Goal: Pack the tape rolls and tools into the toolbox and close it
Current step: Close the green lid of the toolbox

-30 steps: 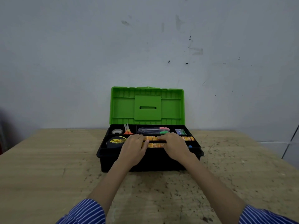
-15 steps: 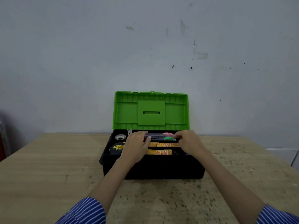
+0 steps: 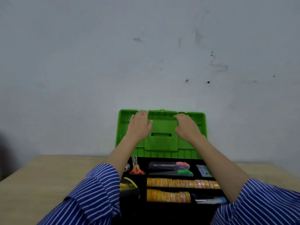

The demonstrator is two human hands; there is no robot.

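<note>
The black toolbox (image 3: 142, 213) stands open on the table with its green lid (image 3: 160, 143) upright against the wall. My left hand (image 3: 139, 125) and my right hand (image 3: 186, 127) both reach the lid's top edge, fingers curled over it. In the tray lie two rows of orange tape rolls (image 3: 181, 183), orange-handled scissors (image 3: 136, 169), two cutters with a pink end and a green end (image 3: 170, 166), a black and yellow tape measure (image 3: 128, 187) and a blue-tipped tool (image 3: 211, 199). My sleeves hide the tray's left and right ends.
The wooden table (image 3: 32, 184) stretches to both sides of the box. A stained pale wall (image 3: 146, 54) stands directly behind the lid. A small green packet (image 3: 203, 170) sits in the tray's back right compartment.
Both hands left the tray's contents and rose to the top edge of the green lid. The view has moved much closer to the box.
</note>
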